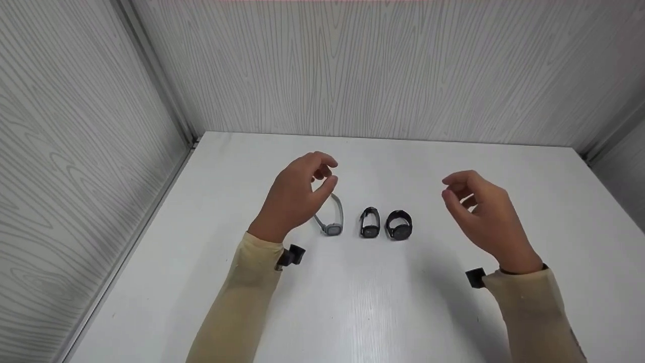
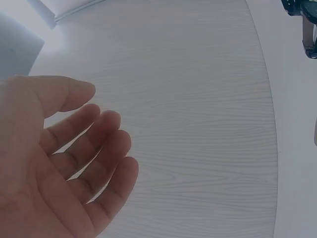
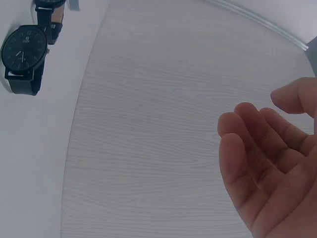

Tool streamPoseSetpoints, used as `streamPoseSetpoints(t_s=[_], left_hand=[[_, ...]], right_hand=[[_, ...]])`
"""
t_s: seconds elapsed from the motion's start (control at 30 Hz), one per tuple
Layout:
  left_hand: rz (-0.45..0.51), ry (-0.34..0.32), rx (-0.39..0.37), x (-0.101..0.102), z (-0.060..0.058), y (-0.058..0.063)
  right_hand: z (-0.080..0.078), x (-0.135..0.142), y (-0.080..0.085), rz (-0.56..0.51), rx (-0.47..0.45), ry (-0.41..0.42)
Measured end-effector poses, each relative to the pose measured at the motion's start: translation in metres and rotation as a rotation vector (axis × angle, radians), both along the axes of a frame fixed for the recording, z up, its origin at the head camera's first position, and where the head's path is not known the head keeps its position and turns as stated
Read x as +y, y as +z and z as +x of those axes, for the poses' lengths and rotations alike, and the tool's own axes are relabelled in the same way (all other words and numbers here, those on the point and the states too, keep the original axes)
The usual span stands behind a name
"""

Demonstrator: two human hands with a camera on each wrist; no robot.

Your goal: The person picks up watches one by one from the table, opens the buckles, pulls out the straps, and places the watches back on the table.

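Three watches stand in a row on the white table. The grey watch is leftmost, its strap partly hidden behind my left hand. Beside it is a slim black watch, and a black round-faced watch is at the right end; its dial with hands shows in the right wrist view. My left hand hovers above the grey watch, fingers loosely bent, holding nothing. Off to the right of the row, my right hand is raised over the table, also loosely bent around nothing.
The white table meets a wood-grain panel at its back edge. A similar panel rises along the left side, and another wall stands at the far right. A small black camera sits on each wrist.
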State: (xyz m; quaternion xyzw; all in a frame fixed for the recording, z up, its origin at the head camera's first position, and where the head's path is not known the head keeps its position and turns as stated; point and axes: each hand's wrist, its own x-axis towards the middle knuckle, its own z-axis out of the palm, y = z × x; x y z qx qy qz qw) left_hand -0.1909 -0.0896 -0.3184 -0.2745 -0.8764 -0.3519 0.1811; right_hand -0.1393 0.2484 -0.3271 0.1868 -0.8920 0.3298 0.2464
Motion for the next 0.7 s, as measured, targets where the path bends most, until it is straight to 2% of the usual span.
streamPoseSetpoints(t_s=[0.2, 0.4, 0.53, 0.7], left_hand=[[-0.055, -0.013, -0.075, -0.001, 0.002, -0.002], [-0.087, -0.017, -0.105, 0.006, 0.005, -0.008], [-0.093, -0.004, -0.122, 0.013, 0.006, -0.009], [-0.110, -0.032, -0.153, 0.023, 0.007, -0.014]], right_hand=[[0.005, 0.003, 0.001, 0.064, -0.009, -0.031], [0.007, 0.004, 0.000, 0.130, -0.042, -0.050], [0.010, 0.000, 0.001, 0.180, -0.151, -0.041], [0.012, -0.002, 0.002, 0.238, -0.278, -0.018]])
